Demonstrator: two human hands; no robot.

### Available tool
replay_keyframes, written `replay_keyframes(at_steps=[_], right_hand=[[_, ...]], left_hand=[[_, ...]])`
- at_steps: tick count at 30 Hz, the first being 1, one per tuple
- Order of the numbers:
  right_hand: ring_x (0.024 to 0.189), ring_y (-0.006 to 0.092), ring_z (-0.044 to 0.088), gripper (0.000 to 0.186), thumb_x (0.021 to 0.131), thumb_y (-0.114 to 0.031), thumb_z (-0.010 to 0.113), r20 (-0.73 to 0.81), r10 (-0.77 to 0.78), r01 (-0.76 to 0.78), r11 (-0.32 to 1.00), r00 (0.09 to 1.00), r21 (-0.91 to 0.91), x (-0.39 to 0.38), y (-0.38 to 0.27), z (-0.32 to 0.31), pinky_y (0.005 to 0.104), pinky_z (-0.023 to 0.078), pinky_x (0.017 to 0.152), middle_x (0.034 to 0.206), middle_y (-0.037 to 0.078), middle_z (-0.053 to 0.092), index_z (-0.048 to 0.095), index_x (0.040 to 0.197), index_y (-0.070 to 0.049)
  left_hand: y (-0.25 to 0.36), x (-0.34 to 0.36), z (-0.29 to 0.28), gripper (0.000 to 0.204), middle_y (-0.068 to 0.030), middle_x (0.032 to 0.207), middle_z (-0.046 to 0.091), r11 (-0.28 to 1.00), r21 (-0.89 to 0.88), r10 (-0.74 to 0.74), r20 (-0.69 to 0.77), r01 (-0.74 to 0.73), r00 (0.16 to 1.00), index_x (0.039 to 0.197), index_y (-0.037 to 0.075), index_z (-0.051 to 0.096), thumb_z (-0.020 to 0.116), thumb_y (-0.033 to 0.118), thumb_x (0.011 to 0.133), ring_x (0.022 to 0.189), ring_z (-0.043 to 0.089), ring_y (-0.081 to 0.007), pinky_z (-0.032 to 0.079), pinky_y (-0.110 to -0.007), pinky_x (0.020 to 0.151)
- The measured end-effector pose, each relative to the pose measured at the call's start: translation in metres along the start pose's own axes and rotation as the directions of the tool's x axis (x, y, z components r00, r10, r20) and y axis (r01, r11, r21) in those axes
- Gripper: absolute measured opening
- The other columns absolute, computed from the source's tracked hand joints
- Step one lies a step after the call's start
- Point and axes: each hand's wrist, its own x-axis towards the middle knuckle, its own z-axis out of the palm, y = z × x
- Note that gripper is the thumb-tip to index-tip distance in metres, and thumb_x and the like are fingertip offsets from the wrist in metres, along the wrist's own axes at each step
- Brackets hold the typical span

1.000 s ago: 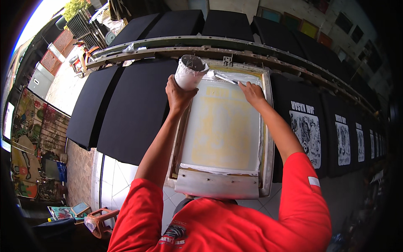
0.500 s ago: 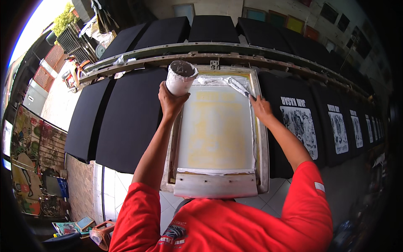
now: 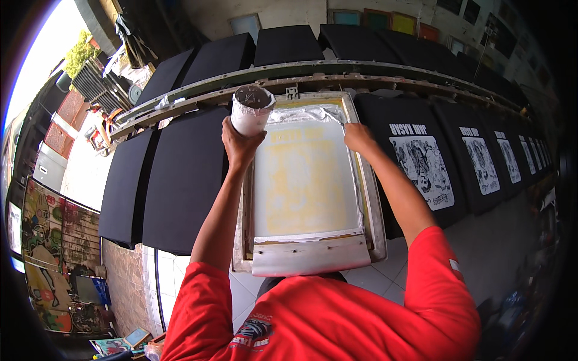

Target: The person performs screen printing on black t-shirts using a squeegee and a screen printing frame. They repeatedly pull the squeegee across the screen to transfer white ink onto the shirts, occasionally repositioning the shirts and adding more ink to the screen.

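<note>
Judging by the row, work looks part done: printed panels (image 3: pixel 421 171) on the R carry white designs, plain panels (image 3: pixel 186 168) on the L are bare black, so prob. not done. White ink (image 3: pixel 298 114) lies in a band at the far end of the screen frame (image 3: pixel 378 243); the mesh (image 3: pixel 301 180) betw. it & the near metal plate (image 3: pixel 310 257) shows no thick ink.

L hand (image 3: pixel 241 144) has its fingers wrapped round the lower part of a white tub (image 3: pixel 248 120), held by the frame's far L corner, mouth up, long axis approx. upright; exact tilt can't be told. R hand (image 3: pixel 359 137), at the far R edge, has its fingers curled tight round a coated tool (image 3: pixel 335 116); the handle's mostly hidden. Tool's long axis runs diag., tip pointing far-L into the ink.
</note>
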Motion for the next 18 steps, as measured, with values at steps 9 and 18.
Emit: replay_keyframes(at_steps=[9, 18], right_hand=[[0.096, 0.041, 0.065, 0.038, 0.094, -0.012, 0.042, -0.057, 0.116, -0.109, 0.987, 0.992, 0.12, -0.022, -0.088, 0.039, 0.0485, 0.053, 0.082, 0.106, 0.026, 0.063, 0.053, 0.13, -0.004], [0.085, 0.0297, 0.067, 0.034, 0.097, -0.015, 0.047, -0.082, 0.184, -0.148, 0.933, 0.98, 0.327, -0.033, -0.121, 0.056, 0.0416, 0.054, 0.07, 0.092, 0.017, 0.066, 0.057, 0.127, -0.007]], left_hand=[[-0.012, 0.009, -0.004, 0.08, -0.0182, 0.109, 0.059, 0.991, -0.103, 0.083, 0.025, -0.08, 0.996, 0.12, 0.001, 0.043, 0.088, 0.022, 0.058, 0.102, 0.06, -0.0327, 0.048, -0.042, 0.09], [-0.047, 0.014, -0.032, 0.081, -0.0205, 0.109, 0.06, 0.983, -0.144, 0.124, 0.056, -0.115, 0.991, 0.121, 0.0, 0.043, 0.088, 0.022, 0.057, 0.1, 0.061, -0.0359, 0.049, -0.044, 0.088]])
